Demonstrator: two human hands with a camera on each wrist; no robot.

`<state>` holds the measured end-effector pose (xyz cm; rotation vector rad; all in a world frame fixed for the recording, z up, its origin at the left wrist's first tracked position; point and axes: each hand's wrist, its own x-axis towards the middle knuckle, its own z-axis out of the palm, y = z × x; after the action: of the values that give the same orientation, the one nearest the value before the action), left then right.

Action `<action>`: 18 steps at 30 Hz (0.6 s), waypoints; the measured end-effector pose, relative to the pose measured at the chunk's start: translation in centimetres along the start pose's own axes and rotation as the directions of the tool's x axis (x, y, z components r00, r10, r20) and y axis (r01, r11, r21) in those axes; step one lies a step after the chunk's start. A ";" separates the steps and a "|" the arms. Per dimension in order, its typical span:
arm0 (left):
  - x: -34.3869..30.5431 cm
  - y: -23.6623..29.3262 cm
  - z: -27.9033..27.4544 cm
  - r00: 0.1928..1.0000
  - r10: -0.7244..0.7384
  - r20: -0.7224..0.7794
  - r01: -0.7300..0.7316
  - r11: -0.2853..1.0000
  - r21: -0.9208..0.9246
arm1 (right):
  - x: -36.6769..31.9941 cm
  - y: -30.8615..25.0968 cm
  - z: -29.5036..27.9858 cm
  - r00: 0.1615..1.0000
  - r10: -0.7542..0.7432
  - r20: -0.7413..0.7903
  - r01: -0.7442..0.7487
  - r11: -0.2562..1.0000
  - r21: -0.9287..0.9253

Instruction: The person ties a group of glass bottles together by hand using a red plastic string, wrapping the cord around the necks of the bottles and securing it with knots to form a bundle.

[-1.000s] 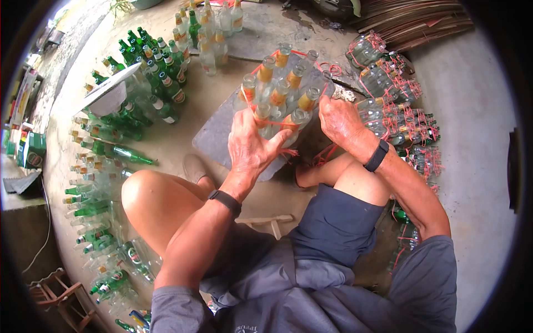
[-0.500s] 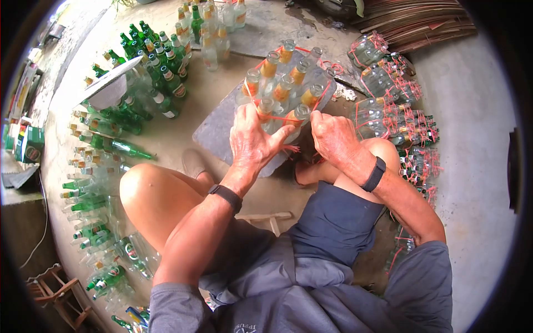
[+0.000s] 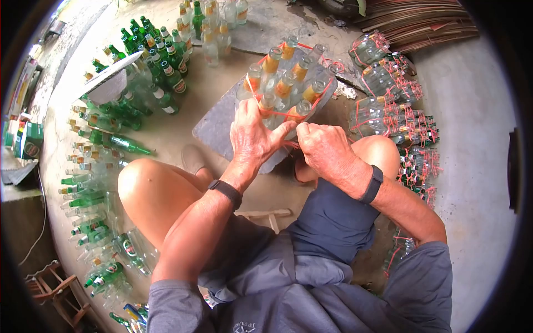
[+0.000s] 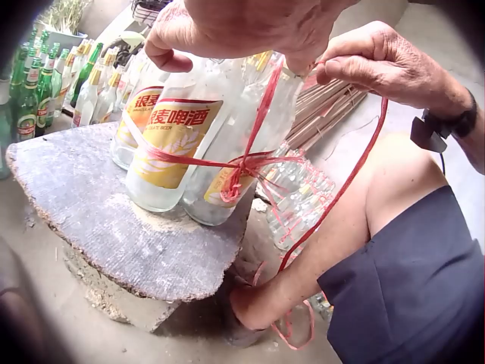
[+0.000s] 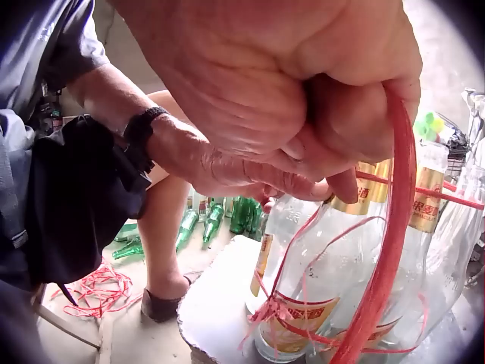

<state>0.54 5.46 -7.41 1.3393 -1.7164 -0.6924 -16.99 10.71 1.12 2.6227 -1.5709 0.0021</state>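
A: Start at your far left. What's there?

B: A wooden frame (image 3: 58, 288), low down. Beside it, lying bottles (image 3: 130, 144) in rows on the floor (image 3: 214, 83), clear and green mixed. Farther off, standing green bottles (image 3: 169, 72), close-packed, with a pale panel (image 3: 111, 83) tilted next to them.

A: Your left hand?

B: Your left hand (image 3: 252, 136) is at the near necks of the clear bottles (image 3: 284, 86), holding them: a finger bent at one side, thumb stretched out at the other. Whether it pins any ribbon too, I can't tell.

A: And those bottles?

B: Upright, bunched on your grey surface (image 3: 219, 125). Gold bands on many necks, red-and-yellow labels below. Red ribbon (image 5: 402, 174) passes round the necks and again round the bodies, where a frayed knot (image 4: 241, 163) shows in the left wrist view.

A: Right hand?

B: Your right hand (image 3: 327, 147), just beside the left thumb: fingers curled, pinching the red ribbon. A length drops from it toward your foot (image 4: 250, 307).

A: Far right?

B: Bottle bundles (image 3: 375, 114) bound in similar red strands; brown sticks (image 3: 422, 22) stacked beyond.
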 end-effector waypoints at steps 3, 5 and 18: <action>0.0 -0.2 0.2 1.000 0.006 -0.009 -0.005 1.000 0.015 | 0.5 0.1 -0.3 0.999 -0.038 0.025 0.038 0.999 -0.017; -0.1 -0.2 0.1 0.999 0.021 -0.029 -0.020 0.999 0.032 | 0.8 0.1 -1.0 0.996 -0.050 0.067 0.053 0.998 -0.035; -1.1 1.6 -0.4 0.994 -0.070 -0.083 0.076 0.994 0.073 | 1.5 0.2 -1.3 0.998 -0.042 0.056 0.040 0.999 0.035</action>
<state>0.17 6.99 -6.18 1.4688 -1.6509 -0.6113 -16.40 9.34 2.48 2.7036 -1.5470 -0.0487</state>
